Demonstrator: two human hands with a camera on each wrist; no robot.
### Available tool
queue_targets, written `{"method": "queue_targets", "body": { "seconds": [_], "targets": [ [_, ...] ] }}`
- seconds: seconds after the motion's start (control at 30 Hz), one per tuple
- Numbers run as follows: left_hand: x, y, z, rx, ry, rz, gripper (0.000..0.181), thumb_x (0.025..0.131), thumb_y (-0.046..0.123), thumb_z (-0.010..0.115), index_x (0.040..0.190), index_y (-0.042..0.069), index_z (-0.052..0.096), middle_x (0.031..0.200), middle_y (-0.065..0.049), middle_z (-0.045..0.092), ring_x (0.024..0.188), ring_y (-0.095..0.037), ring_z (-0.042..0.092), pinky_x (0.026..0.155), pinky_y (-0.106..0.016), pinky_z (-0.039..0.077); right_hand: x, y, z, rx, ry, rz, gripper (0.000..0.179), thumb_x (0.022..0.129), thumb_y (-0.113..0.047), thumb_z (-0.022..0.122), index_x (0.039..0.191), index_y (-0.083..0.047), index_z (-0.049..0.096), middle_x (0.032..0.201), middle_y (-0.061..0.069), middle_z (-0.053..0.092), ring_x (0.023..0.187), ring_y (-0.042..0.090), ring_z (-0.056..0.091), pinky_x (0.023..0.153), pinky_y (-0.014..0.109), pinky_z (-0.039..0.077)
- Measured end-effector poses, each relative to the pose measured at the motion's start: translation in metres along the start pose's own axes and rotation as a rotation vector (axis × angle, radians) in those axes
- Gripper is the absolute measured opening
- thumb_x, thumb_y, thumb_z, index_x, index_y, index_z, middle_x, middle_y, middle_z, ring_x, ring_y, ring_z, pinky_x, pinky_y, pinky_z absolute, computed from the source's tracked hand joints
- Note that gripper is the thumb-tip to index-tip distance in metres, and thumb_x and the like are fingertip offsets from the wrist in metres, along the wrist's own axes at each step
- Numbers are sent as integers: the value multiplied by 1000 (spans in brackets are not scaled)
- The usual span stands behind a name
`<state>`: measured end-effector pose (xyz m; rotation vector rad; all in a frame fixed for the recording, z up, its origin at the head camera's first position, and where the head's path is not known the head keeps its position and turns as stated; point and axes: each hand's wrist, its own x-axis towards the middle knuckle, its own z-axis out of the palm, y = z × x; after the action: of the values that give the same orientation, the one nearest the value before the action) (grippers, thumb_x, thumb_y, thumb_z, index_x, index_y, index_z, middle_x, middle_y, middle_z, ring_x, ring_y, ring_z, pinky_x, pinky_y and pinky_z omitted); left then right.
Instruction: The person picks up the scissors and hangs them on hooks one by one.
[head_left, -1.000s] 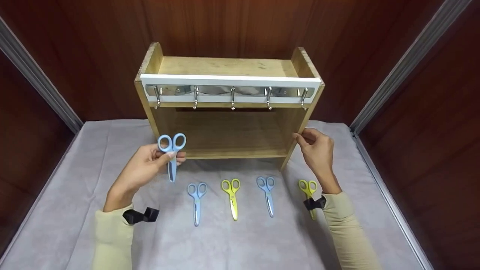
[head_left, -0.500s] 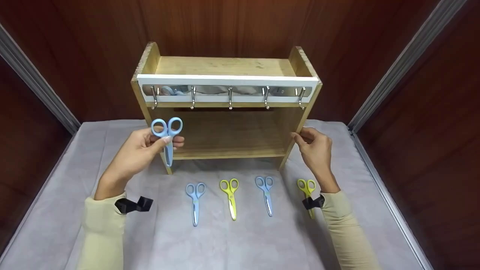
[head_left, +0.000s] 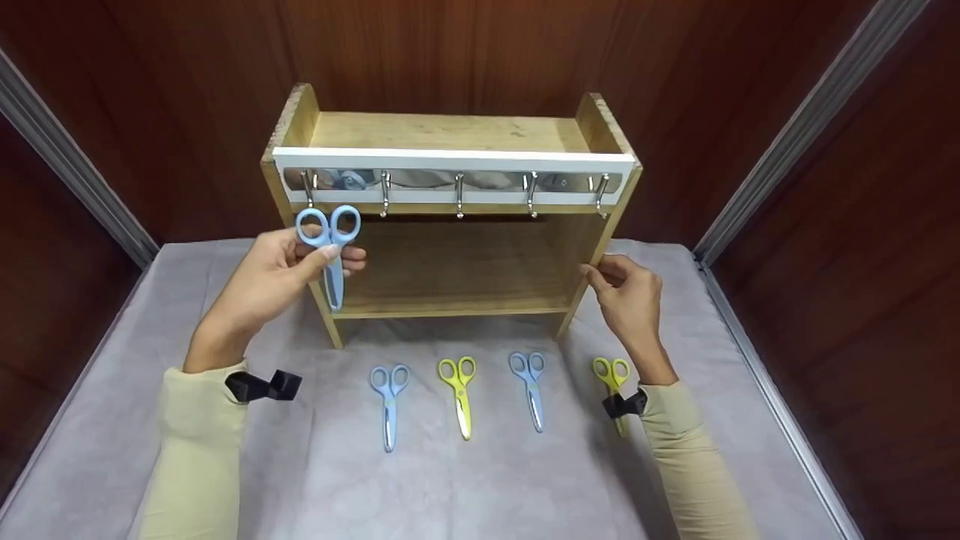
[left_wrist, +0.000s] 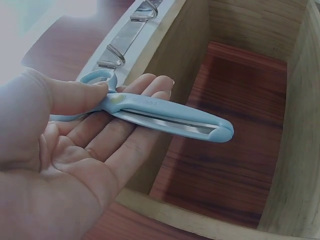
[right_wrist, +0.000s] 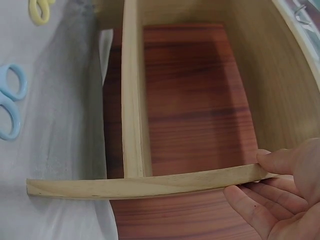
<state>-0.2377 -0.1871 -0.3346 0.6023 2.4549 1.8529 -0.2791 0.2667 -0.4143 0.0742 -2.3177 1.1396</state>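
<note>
My left hand [head_left: 274, 270] pinches a pair of light blue scissors [head_left: 334, 251] between thumb and fingers, handle loops up and blades down. The loops are just below and in front of the leftmost metal hook [head_left: 307, 187] of the rack. In the left wrist view the blue scissors [left_wrist: 165, 115] lie across the fingers, thumb on the handle. My right hand [head_left: 630, 296] grips the right side panel's front edge of the wooden shelf [head_left: 450, 309]. In the right wrist view, thumb and fingers of the right hand [right_wrist: 285, 195] stand on either side of that panel [right_wrist: 150, 186].
A hook rail [head_left: 420, 178] with several hooks runs along the shelf's top front. On the grey cloth [head_left: 450, 495] lie blue scissors [head_left: 389, 405], yellow scissors [head_left: 459, 397], another blue pair [head_left: 529, 390] and a yellow pair [head_left: 611, 375], partly behind the right wrist strap. Dark wooden walls surround it.
My left hand has lifted the blue scissors upward and slightly left, from in front of the lower board to near the leftmost hook. The right hand stays on the side panel.
</note>
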Motion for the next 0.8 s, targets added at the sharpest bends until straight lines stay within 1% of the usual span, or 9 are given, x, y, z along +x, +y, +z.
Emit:
{"method": "queue_targets", "body": {
  "seconds": [0.1, 0.17, 0.33, 0.4, 0.53, 0.6, 0.73, 0.8],
  "targets": [
    [3, -2, 0, -2, 4, -4, 30, 109, 19, 56, 130, 0, 65, 115, -2, 81, 109, -8, 76, 101, -17, 53, 0, 0, 0, 2, -3, 4, 18, 93, -17, 81, 104, -3, 81, 97, 14, 82, 84, 23, 78, 65, 7, 47],
    [4, -4, -1, -12, 6, -5, 30, 109, 19, 56, 131, -1, 64, 114, -1, 81, 109, -8, 76, 102, -17, 53, 0, 0, 0, 6, -3, 4, 18, 93, -17, 81, 104, -2, 81, 97, 14, 82, 85, 23, 78, 65, 7, 47],
    [7, -11, -3, -65, 6, 3, 35, 109, 20, 56, 136, -1, 61, 117, 0, 81, 111, -10, 76, 103, -17, 53, -1, 0, 1, 11, 5, -5, 19, 93, -17, 81, 104, -2, 81, 96, 14, 82, 85, 24, 78, 66, 6, 47],
    [8, -16, -4, -93, 4, 2, 38, 109, 21, 57, 139, -2, 59, 119, -2, 80, 112, -11, 76, 103, -18, 54, -2, 1, 1, 8, 10, -5, 19, 92, -17, 82, 103, -2, 81, 96, 14, 82, 84, 24, 78, 66, 6, 47],
    [10, -24, -5, -139, 0, -8, 43, 109, 21, 56, 143, -5, 55, 125, -8, 78, 115, -11, 76, 102, -21, 56, -2, 1, 1, 4, 15, -8, 18, 92, -18, 82, 102, -3, 81, 94, 13, 82, 82, 22, 76, 66, 8, 46],
    [10, -27, -5, -159, 4, -21, 46, 109, 22, 56, 145, -7, 53, 126, -8, 78, 115, -11, 75, 102, -22, 56, -3, 1, 2, 4, 13, -10, 18, 92, -18, 82, 101, -3, 81, 93, 12, 82, 82, 22, 76, 65, 9, 46],
    [8, -30, -5, -142, 32, -52, 50, 109, 24, 57, 148, -7, 52, 123, 2, 78, 115, -8, 74, 101, -22, 57, -3, 1, 1, 4, 5, -8, 18, 92, -18, 82, 102, -3, 81, 95, 13, 82, 82, 21, 76, 65, 9, 46],
    [5, -30, -4, -120, 44, -71, 51, 109, 25, 57, 149, -7, 50, 126, 0, 77, 114, -4, 74, 100, -20, 56, -3, 1, 1, 8, 4, -7, 18, 92, -18, 82, 102, -3, 81, 95, 13, 82, 82, 22, 76, 65, 9, 46]
  ]
}}
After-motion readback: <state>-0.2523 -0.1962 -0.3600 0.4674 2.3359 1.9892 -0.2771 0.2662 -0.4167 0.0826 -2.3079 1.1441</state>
